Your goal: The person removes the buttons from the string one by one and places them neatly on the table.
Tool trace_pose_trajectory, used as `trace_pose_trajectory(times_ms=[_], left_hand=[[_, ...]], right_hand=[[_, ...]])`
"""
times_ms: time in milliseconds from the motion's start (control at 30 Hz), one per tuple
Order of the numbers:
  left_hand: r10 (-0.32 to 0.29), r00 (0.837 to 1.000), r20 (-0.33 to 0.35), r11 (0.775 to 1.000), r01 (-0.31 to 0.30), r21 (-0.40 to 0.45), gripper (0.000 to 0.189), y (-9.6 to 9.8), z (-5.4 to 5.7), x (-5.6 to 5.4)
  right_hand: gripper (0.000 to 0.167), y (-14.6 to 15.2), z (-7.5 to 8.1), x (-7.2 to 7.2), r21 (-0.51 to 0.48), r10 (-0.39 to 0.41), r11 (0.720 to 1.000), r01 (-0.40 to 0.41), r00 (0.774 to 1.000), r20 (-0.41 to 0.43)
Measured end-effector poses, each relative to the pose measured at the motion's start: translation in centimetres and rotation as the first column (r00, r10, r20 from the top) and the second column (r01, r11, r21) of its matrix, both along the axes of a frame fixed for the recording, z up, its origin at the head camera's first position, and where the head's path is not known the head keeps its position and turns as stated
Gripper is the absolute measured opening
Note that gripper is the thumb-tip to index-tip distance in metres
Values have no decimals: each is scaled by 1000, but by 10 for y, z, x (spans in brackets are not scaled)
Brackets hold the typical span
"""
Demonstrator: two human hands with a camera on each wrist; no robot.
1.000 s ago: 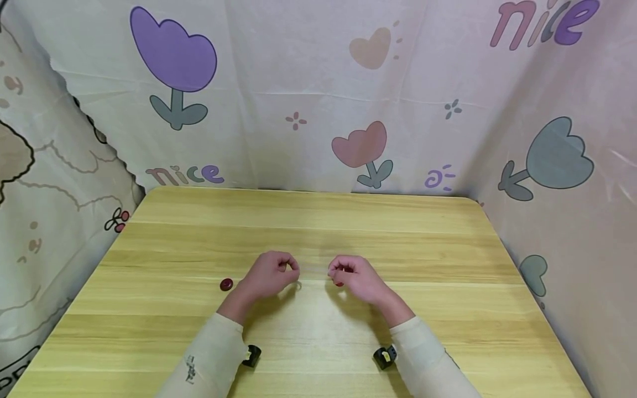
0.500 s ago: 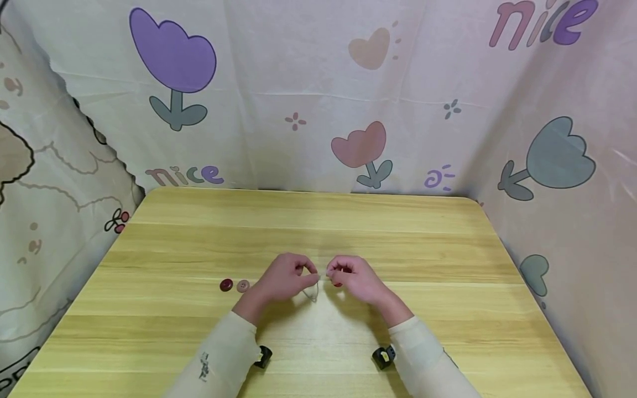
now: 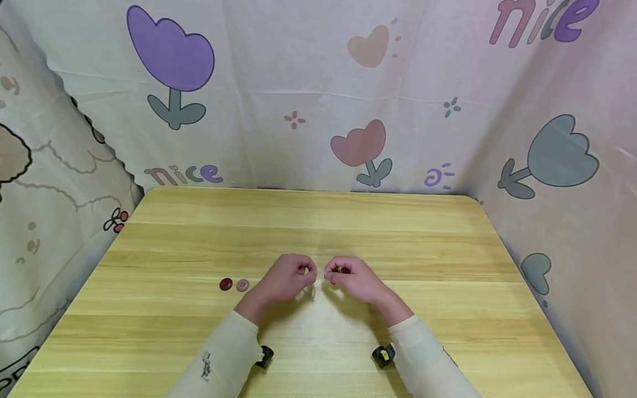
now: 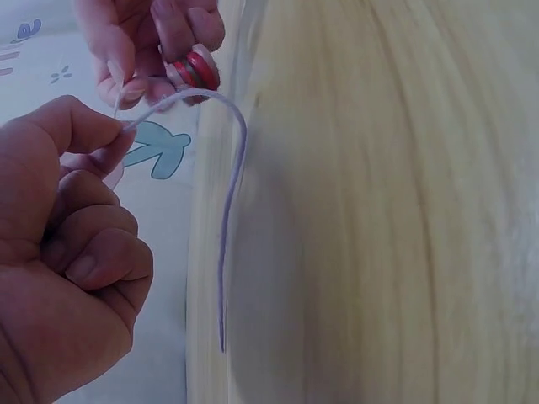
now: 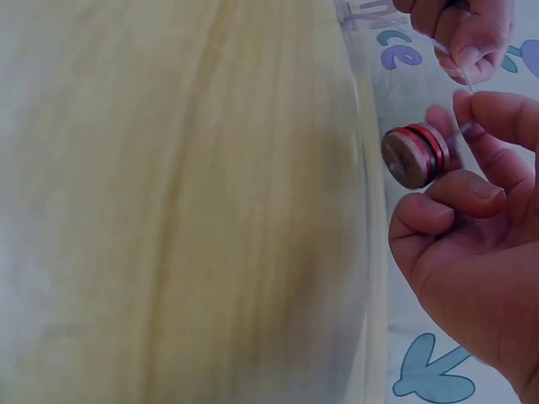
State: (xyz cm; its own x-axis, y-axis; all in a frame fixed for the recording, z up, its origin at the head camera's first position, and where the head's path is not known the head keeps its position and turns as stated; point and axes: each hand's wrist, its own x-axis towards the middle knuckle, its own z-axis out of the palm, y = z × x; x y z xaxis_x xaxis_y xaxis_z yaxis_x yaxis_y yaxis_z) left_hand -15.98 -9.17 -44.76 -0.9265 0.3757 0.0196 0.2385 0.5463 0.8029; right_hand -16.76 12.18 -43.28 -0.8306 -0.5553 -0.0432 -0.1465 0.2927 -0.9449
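Observation:
My left hand pinches a thin white string between thumb and index finger. The string's loose end curves over and hangs down below that hand. Close by on the right, my right hand pinches the string near its fingertips. A small stack of buttons, red, dark and pinkish, hangs on the string beside its curled fingers. A short gap separates the two hands, which are held over the table. A dark red button and a pinkish button lie flat on the table, left of the left hand.
The light wooden table spreads around both hands. A printed cloth with flowers and lettering hangs behind it and along both sides. Each sleeved wrist carries a small black camera.
My left hand has moved right toward the right hand, uncovering the pinkish button. The string's loose end now hangs below the left hand. The right hand has stayed nearly in place.

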Motion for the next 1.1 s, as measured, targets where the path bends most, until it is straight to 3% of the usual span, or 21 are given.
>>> trace_pose_trajectory(times_ms=[133,267,767,1100], left_hand=[[14,1000,0,1000,-14,0,13,-2,1,0],[20,1000,-3,1000,-20,17,13,-4,2,1],[73,997,-2,997,-73,21,12,-11,3,2],[61,998,35,998,-61,9,13,-13,-1,2]], right_hand=[[12,2,-18,-7,-23,47,999,-46,999,13],[11,3,-26,-10,-42,74,996,-74,997,1],[15,4,-29,-9,-128,140,984,-122,981,138],[16,3,-28,-9,-97,101,991,-89,986,132]])
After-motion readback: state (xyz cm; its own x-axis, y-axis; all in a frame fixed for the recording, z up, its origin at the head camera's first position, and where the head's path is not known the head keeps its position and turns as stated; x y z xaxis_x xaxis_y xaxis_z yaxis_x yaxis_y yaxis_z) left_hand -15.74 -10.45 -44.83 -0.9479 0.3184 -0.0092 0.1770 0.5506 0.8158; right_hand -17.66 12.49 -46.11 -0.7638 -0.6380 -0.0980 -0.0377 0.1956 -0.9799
